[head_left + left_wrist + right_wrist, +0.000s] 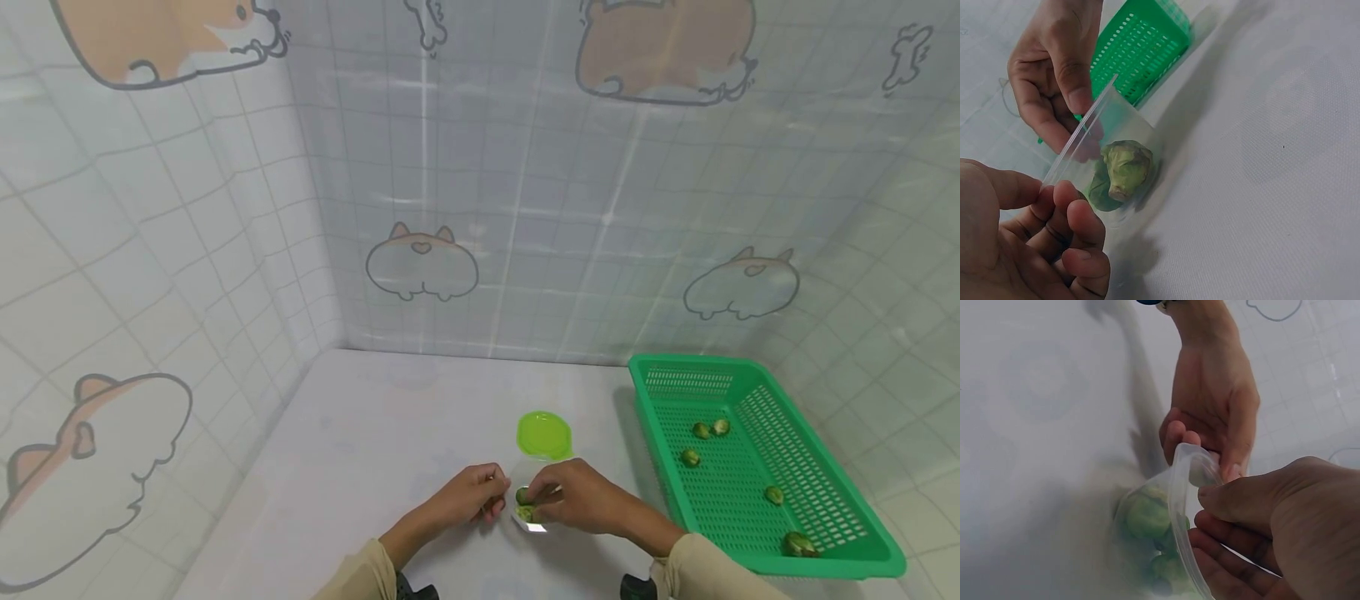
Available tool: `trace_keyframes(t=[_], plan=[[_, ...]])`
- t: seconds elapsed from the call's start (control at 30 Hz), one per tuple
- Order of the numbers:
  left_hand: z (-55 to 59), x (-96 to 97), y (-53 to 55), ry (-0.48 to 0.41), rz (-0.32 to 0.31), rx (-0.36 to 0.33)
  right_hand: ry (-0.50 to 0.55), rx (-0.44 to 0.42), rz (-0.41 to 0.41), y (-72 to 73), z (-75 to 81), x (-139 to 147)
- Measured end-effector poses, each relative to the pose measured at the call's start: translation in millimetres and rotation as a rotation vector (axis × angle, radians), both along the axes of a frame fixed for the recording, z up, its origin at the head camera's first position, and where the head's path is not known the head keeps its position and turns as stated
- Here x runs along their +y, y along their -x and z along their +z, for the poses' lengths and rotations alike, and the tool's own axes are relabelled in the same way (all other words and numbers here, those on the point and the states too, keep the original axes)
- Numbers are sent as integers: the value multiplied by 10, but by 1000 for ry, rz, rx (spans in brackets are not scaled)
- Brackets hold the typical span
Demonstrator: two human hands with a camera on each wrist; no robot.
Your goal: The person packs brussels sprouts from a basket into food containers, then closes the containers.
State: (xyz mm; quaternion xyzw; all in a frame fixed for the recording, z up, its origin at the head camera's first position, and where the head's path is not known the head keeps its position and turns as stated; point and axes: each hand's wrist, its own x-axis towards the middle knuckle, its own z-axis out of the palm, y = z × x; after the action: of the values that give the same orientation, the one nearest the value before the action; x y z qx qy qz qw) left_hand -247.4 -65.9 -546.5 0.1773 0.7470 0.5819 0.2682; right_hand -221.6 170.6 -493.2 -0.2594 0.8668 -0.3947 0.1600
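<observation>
A small clear plastic tub (pixel 1127 115) holds Brussels sprouts (pixel 1127 167), one with its cut stem showing in the left wrist view. My left hand (pixel 474 492) pinches the tub's rim between thumb and fingers. From the other side, my right hand (pixel 583 497) reaches over the tub's mouth, its fingertips close above the sprouts in the head view. Nothing shows between the right thumb and fingers (pixel 1235 540) in the right wrist view. Just behind the tub, a lime-green round lid (pixel 543 435) lies flat on the table.
A green perforated basket (pixel 658 467) stands to the right with several loose Brussels sprouts (pixel 691 457) spread over its floor. The white-covered table (pixel 375 433) meets a patterned curtain (pixel 525 317) at the back, and similar sheeting hangs on both sides.
</observation>
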Motion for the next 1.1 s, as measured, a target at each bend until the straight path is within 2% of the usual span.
trace_keyframes(t=[0.23, 0.4, 0.77, 0.93, 1.1], plan=[[5, 4, -5, 8, 6, -3, 21, 4, -18, -5, 27, 73], [-8, 7, 0, 16, 9, -4, 40, 51, -7, -15, 37, 169], [0, 0, 4, 18, 8, -7, 61, 110, -56, -16, 177, 438], [5, 2, 7, 27, 9, -10, 63, 129, -112, -13, 230, 623], [9, 2, 14, 38, 13, -10, 3, 102, -231, -14, 307, 835]])
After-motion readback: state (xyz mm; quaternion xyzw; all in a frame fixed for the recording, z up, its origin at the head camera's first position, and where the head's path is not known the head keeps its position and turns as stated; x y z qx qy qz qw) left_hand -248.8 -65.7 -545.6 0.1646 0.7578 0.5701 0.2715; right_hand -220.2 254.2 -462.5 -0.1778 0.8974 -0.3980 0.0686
